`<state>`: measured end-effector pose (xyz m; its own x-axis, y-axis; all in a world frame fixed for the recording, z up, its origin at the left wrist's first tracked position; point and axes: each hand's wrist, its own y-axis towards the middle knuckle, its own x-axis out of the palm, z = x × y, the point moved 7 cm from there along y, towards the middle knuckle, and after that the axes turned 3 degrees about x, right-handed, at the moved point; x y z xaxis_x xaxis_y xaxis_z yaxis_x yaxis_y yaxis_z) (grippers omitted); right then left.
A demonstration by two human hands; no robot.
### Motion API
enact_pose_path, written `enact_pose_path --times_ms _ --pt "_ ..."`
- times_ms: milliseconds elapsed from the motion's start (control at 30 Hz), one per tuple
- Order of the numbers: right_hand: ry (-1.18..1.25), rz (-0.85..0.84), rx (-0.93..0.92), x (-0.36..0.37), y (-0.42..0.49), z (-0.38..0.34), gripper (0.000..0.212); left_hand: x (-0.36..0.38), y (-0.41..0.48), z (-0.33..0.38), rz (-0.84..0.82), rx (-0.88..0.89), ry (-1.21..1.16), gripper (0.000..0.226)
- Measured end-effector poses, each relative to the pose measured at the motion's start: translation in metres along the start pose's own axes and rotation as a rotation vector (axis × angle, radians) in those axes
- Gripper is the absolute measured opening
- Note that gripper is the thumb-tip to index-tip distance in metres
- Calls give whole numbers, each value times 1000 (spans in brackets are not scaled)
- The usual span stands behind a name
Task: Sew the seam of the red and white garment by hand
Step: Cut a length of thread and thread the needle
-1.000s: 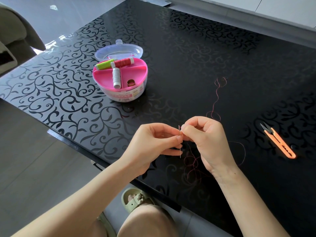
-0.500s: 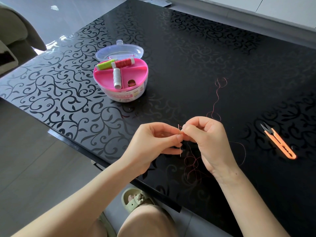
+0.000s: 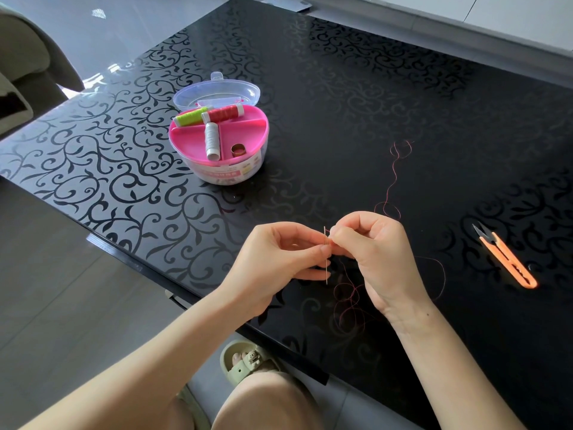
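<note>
- Whether the red thread (image 3: pixel 392 178) has passed through the eye of the needle (image 3: pixel 326 274) is too small to tell.
- Left hand (image 3: pixel 273 262) pinches the upright needle over the table (image 3: pixel 341 103).
- Right hand (image 3: pixel 378 256) pinches thread at its top.

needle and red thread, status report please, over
Left hand pinches thin silver needle, upright. Right hand pinches loose red thread at its eye end; threaded or not, cannot tell. Red and white garment not in view. Nothing in the way.

Bare forearms (image 3: pixel 145 380), bare knee (image 3: pixel 263 405), pale green sandal (image 3: pixel 245 367) with a small charm (image 3: pixel 252 356)
</note>
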<state>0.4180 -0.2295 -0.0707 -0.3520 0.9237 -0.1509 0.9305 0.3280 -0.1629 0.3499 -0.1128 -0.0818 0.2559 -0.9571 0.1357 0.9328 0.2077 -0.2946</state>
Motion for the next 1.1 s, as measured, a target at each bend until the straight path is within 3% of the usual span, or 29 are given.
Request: enact_pose_path --times_ms 1100 --pt "5 -24 1 0 -1 -1 22 1 0 0 -21 15 15 7"
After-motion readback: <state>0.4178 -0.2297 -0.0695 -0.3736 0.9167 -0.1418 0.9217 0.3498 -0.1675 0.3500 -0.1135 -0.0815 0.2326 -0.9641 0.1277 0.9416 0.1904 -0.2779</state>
